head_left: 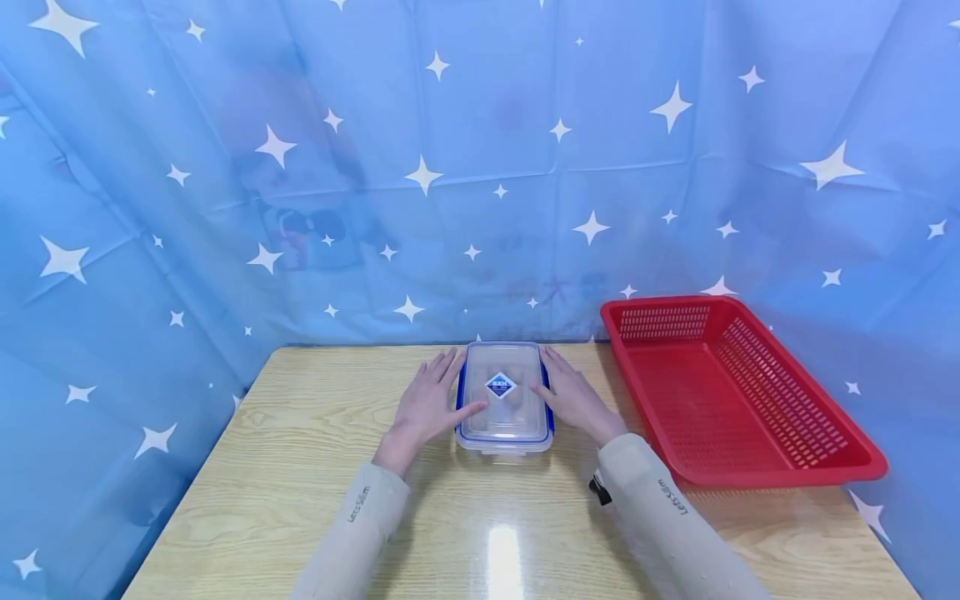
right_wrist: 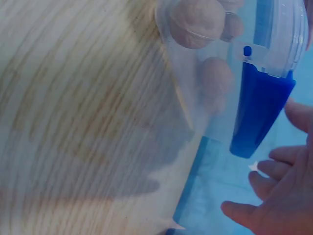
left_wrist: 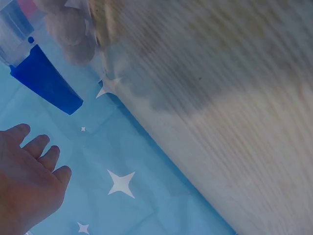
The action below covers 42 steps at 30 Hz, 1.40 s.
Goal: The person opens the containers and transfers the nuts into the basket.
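A clear plastic food container [head_left: 502, 421] with a blue-edged lid and a diamond label stands on the wooden table. Through its wall in the right wrist view show several round, brownish, walnut-like things [right_wrist: 197, 22]. My left hand [head_left: 425, 402] is at its left side, fingers straight and thumb over the lid. On the other side my right hand [head_left: 577, 398] is spread likewise, its thumb reaching over the lid's right edge. A blue latch [right_wrist: 261, 112] sits near the right fingers; another blue latch [left_wrist: 46, 81] is close to the left fingers.
A red plastic basket [head_left: 742, 400] with slotted walls stands on the table at the right, beside my right forearm. Behind the table hangs a blue curtain [head_left: 480, 208] with white stars. The wooden table [head_left: 300, 500] ends just past the container.
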Tool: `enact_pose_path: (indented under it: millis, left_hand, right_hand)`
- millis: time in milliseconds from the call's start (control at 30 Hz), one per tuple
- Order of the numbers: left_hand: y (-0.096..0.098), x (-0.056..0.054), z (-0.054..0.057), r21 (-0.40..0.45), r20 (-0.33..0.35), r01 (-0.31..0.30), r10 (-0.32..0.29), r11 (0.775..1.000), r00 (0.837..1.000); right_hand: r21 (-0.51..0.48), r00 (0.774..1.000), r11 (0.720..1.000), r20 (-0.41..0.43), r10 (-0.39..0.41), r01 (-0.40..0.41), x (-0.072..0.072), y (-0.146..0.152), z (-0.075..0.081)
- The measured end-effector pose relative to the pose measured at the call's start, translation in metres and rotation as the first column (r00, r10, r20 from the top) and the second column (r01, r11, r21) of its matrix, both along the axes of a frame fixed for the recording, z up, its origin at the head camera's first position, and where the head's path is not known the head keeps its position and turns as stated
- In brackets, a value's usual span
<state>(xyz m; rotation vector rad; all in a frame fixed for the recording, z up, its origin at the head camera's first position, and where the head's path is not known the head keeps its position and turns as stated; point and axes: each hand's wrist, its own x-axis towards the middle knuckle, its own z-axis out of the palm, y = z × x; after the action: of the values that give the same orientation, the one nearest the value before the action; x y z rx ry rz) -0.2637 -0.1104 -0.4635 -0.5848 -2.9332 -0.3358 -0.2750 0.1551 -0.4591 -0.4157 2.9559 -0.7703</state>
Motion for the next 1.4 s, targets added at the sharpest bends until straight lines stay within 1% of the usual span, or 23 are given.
enact_pose_path:
  millis: [100, 233, 400, 533, 600, 700, 767, 900, 967, 1033, 1100, 1167, 1300, 1400]
  left_hand:
    - [0.000, 0.000, -0.003, 0.004, -0.003, 0.014, -0.014, 1.000, 1.000]
    - [0.001, 0.003, -0.004, 0.025, 0.018, 0.024, -0.024, 0.999, 1.000]
    - [0.003, 0.005, -0.007, 0.087, 0.078, 0.027, -0.034, 0.996, 0.996]
    - [0.003, 0.008, -0.009, 0.160, 0.147, 0.027, -0.051, 0.987, 0.988]
    - [0.004, 0.009, -0.010, 0.182, 0.190, 0.019, -0.054, 0.983, 0.980]
    - [0.003, 0.011, -0.013, 0.201, 0.228, 0.013, -0.060, 0.980, 0.972]
    - [0.003, 0.011, -0.015, 0.208, 0.242, 0.008, -0.059, 0.978, 0.969]
    - [0.002, 0.012, -0.018, 0.251, 0.243, 0.017, -0.080, 0.968, 0.967]
    - [0.002, 0.013, -0.019, 0.279, 0.253, 0.017, -0.091, 0.960, 0.963]
    - [0.002, 0.014, -0.019, 0.299, 0.263, 0.016, -0.098, 0.954, 0.960]
    - [0.003, 0.015, -0.020, 0.307, 0.274, 0.006, -0.094, 0.952, 0.957]
    - [0.004, 0.015, -0.020, 0.307, 0.280, -0.002, -0.088, 0.952, 0.956]
    - [0.005, 0.015, -0.019, 0.313, 0.275, -0.003, -0.087, 0.950, 0.957]
    - [0.005, 0.016, -0.021, 0.302, 0.277, -0.011, -0.076, 0.953, 0.958]
  right_hand:
    - [-0.004, 1.000, 1.000, 0.004, 0.000, 0.000, 0.000, 0.000, -0.002]
    - [-0.022, 1.000, 1.000, 0.023, -0.006, 0.007, 0.000, 0.001, -0.004]
    - [-0.039, 0.999, 0.999, 0.036, -0.014, 0.016, 0.000, 0.000, -0.007]
    - [-0.050, 1.000, 0.999, 0.023, -0.020, 0.021, -0.001, 0.000, -0.011]
    - [-0.062, 0.999, 0.998, 0.023, -0.027, 0.029, -0.001, 0.000, -0.013]
    - [-0.084, 0.999, 0.996, 0.036, -0.031, 0.034, -0.001, 0.000, -0.015]
    - [-0.099, 0.999, 0.994, 0.044, -0.030, 0.034, -0.001, 0.000, -0.016]
    - [-0.133, 1.000, 0.991, 0.017, -0.024, 0.026, -0.002, 0.001, -0.017]
    - [-0.163, 0.999, 0.985, 0.016, -0.047, 0.049, -0.003, 0.000, -0.018]
    - [-0.207, 0.997, 0.975, 0.022, -0.078, 0.080, -0.003, 0.000, -0.020]
    - [-0.261, 0.993, 0.958, 0.030, -0.111, 0.115, -0.002, -0.001, -0.023]
    - [-0.315, 0.989, 0.937, 0.035, -0.146, 0.150, -0.001, -0.002, -0.026]
    - [-0.410, 0.982, 0.894, 0.024, -0.188, 0.181, -0.001, -0.003, -0.031]
    - [-0.476, 0.977, 0.855, 0.047, -0.207, 0.204, -0.001, -0.004, -0.035]
